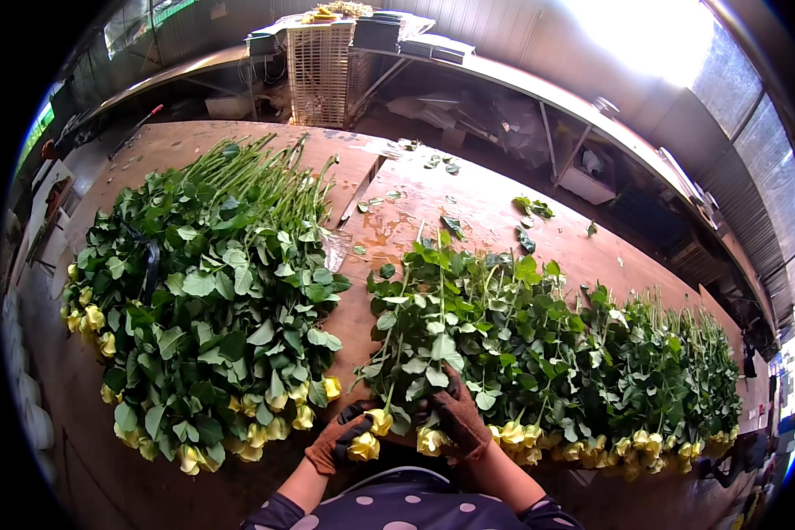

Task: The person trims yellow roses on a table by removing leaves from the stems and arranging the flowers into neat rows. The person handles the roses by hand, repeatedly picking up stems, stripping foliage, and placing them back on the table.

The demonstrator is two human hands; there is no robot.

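Note:
Two large groups of yellow roses lie on a wooden table, blooms towards me. My left hand point(344, 434), in a brown and black work glove, is at two yellow rose blooms point(364, 445) near the table's front edge; its fingers curl beside them, and whether they grip a stem is hidden. My right hand point(460, 414), gloved alike, reaches into the leaves of the right group point(536, 344), with a yellow rose bloom point(430, 440) just left of it. Leaves hide its fingertips. To the left lies the big heap of leafy rose stems point(218, 291), its cut ends pointing away.
Loose leaves point(452, 227) and wet patches lie on the wooden table point(397, 179) beyond the stems. A gap runs between two table boards. Behind stand a slatted plastic crate point(319, 73) and a long shelf point(517, 83) with dark boxes on it.

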